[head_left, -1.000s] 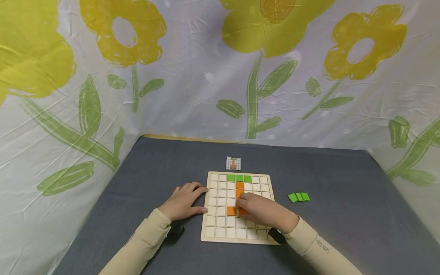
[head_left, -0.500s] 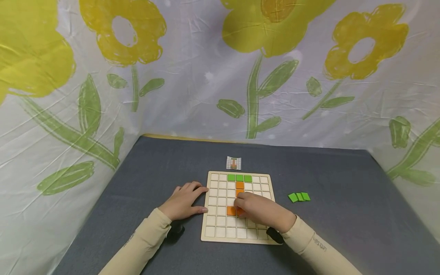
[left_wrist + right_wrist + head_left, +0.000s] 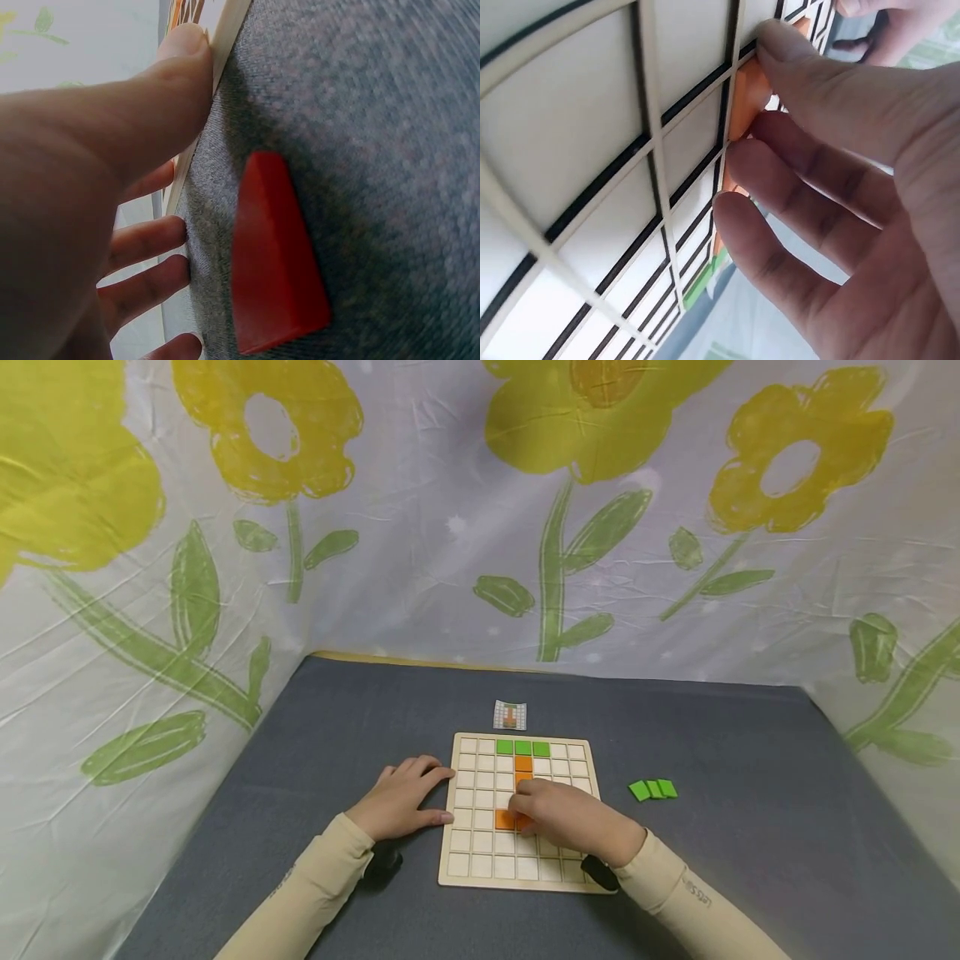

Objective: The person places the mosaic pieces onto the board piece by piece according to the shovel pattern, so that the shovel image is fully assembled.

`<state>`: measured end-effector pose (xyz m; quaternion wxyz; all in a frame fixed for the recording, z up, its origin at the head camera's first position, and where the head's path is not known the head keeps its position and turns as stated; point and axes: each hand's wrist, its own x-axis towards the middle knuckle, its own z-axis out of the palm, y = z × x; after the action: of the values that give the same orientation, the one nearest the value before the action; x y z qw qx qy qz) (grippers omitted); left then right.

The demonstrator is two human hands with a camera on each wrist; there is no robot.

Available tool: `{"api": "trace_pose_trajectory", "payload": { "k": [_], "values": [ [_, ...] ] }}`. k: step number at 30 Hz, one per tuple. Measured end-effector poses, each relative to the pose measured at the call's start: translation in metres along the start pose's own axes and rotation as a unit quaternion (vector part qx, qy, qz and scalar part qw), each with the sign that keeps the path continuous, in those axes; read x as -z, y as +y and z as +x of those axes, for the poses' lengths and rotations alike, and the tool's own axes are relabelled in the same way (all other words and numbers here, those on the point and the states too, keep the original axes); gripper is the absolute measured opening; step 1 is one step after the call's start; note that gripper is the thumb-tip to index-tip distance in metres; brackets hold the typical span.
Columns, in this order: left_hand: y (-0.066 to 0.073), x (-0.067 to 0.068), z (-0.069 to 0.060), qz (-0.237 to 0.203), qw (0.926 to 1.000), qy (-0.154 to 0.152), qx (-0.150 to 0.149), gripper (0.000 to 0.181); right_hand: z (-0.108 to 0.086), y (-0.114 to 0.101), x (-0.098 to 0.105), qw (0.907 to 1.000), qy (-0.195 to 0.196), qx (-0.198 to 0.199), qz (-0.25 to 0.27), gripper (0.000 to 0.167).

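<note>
A square wooden grid board [image 3: 483, 867] lies on the table. Three green tiles [image 3: 522, 747] fill the middle of its far row, and orange tiles [image 3: 522, 764] run toward me in a column below them. Another orange tile [image 3: 504, 819] sits left of the column's near end. My right hand [image 3: 573, 818] is over the board, thumb and fingertips pinching an orange tile [image 3: 748, 99] at a cell. That tile looks slightly tilted in the right wrist view. My left hand [image 3: 397, 802] rests at the board's left edge, fingers extended, thumb [image 3: 186, 41] touching the rim.
A small printed card [image 3: 510, 716] with a coloured grid pattern lies beyond the board. Several loose green tiles [image 3: 653, 790] lie to its right. In the left wrist view a red wedge-shaped thing [image 3: 274, 262] is on the grey cloth. A flower-printed curtain [image 3: 420, 527] hangs behind.
My right hand has shifted slightly left over the board and then stayed nearly still at the same orange tile. The left hand has not moved.
</note>
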<state>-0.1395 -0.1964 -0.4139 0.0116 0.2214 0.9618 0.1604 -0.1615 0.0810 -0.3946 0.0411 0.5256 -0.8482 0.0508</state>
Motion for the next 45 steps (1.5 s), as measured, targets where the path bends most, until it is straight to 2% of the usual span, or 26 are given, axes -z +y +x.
{"api": "trace_pose_trajectory", "payload": {
  "k": [6,13,21,27,33,37,40,45],
  "values": [
    [-0.001,-0.001,-0.001,0.001,1.0,-0.001,0.002,0.062,-0.017,0.007,0.01,0.9998,0.014,-0.011,0.013,0.021],
    [-0.002,-0.002,-0.001,-0.001,1.0,0.005,0.0,0.062,-0.054,0.018,0.026,0.9976,-0.016,-0.063,0.021,0.031],
    [-0.004,0.0,-0.001,0.003,1.0,0.002,0.009,0.062,-0.094,0.028,0.028,0.9921,-0.048,-0.112,0.029,0.031],
    [-0.003,0.0,0.0,0.003,1.0,0.001,0.002,0.061,-0.123,0.027,0.03,0.9853,-0.071,-0.148,0.048,0.035],
    [-0.004,-0.001,0.002,0.012,0.9999,0.005,0.001,0.061,-0.145,0.026,0.03,0.9711,-0.118,-0.198,0.063,0.048],
    [-0.004,-0.002,0.002,0.012,0.9999,0.006,-0.004,0.062,-0.159,0.024,0.028,0.9632,-0.133,-0.222,0.074,0.052],
    [-0.003,-0.003,0.001,0.009,0.9999,0.004,-0.005,0.063,-0.169,0.022,0.026,0.9586,-0.139,-0.235,0.081,0.051],
    [-0.002,-0.003,0.0,0.004,0.9999,0.009,-0.005,0.063,-0.18,0.018,0.024,0.9558,-0.139,-0.243,0.089,0.037]
  ]
}}
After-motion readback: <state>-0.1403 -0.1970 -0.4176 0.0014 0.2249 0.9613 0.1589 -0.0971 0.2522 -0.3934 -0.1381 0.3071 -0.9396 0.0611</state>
